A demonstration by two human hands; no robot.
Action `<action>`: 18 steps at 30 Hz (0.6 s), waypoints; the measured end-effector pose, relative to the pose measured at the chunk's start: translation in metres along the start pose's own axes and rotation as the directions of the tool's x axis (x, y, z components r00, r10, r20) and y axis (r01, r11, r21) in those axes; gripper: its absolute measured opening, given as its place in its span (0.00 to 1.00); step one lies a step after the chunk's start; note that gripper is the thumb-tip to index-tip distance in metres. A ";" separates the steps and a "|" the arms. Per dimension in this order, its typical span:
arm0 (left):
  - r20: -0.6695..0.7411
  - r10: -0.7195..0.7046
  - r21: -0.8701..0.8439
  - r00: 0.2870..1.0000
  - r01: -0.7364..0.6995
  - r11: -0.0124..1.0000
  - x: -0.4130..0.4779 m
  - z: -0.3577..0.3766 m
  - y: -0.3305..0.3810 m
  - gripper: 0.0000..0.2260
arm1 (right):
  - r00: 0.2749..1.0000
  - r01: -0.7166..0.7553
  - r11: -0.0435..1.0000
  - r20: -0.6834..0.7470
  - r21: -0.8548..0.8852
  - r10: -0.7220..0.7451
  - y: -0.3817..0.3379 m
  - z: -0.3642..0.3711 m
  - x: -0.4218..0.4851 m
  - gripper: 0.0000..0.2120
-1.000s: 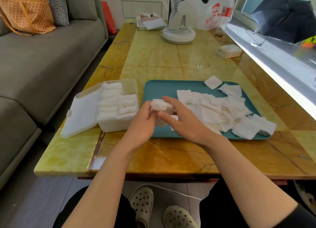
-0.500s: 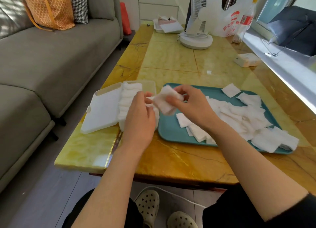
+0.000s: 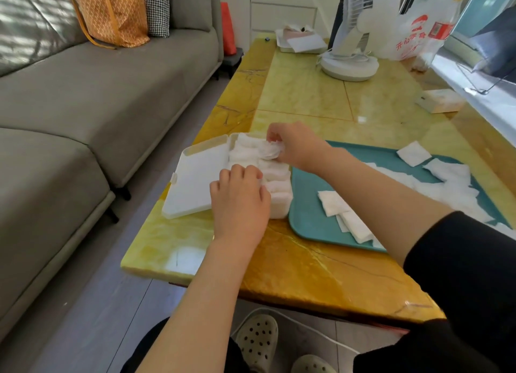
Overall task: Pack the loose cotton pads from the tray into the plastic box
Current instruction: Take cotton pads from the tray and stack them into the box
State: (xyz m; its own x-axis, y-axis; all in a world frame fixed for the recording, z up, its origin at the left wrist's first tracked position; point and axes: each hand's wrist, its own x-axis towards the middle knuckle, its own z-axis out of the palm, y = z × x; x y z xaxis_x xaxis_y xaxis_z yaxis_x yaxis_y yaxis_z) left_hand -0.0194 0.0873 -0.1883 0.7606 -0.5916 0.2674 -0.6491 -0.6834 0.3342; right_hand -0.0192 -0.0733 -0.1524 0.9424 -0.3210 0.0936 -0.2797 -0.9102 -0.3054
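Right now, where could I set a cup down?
Bare yellow tabletop: between the white fan base and the teal plastic tray, and along the near edge before the white plastic box. Crowded: box, under left hand and right hand; tray's right, with cotton pads.

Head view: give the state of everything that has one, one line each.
plastic box: lid open, mostly filled with pads.
left hand: fingers curled into the box, grip hidden.
right hand: pinches a wad of cotton pads over the box.
teal tray: holds many loose pads.
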 end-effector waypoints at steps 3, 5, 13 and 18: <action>0.005 -0.009 -0.008 1.000 0.009 1.000 0.000 0.000 0.002 0.12 | 0.992 0.038 0.987 0.121 -0.159 -0.019 -0.009 -0.011 0.003 0.16; 0.007 -0.014 -0.006 1.000 0.014 1.000 0.000 0.000 0.002 0.12 | 0.985 0.056 0.967 0.174 -0.247 -0.013 -0.014 -0.015 0.005 0.18; 0.018 -0.021 -0.017 1.000 0.022 1.000 -0.001 -0.001 0.003 0.12 | 0.942 0.052 0.939 0.329 -0.339 0.067 -0.020 -0.003 0.008 0.20; 0.022 -0.030 -0.019 0.999 0.030 0.999 -0.001 -0.001 0.002 0.12 | 0.904 0.025 0.965 0.418 -0.262 0.090 -0.019 -0.011 0.011 0.12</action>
State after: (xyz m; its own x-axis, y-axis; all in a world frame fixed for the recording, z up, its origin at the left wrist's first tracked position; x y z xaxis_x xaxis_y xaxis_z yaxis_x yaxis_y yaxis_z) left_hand -0.0215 0.0867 -0.1864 0.7790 -0.5802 0.2378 -0.6255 -0.6926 0.3592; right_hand -0.0052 -0.0627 -0.1355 0.9035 -0.2625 -0.3387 -0.2939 -0.9548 -0.0439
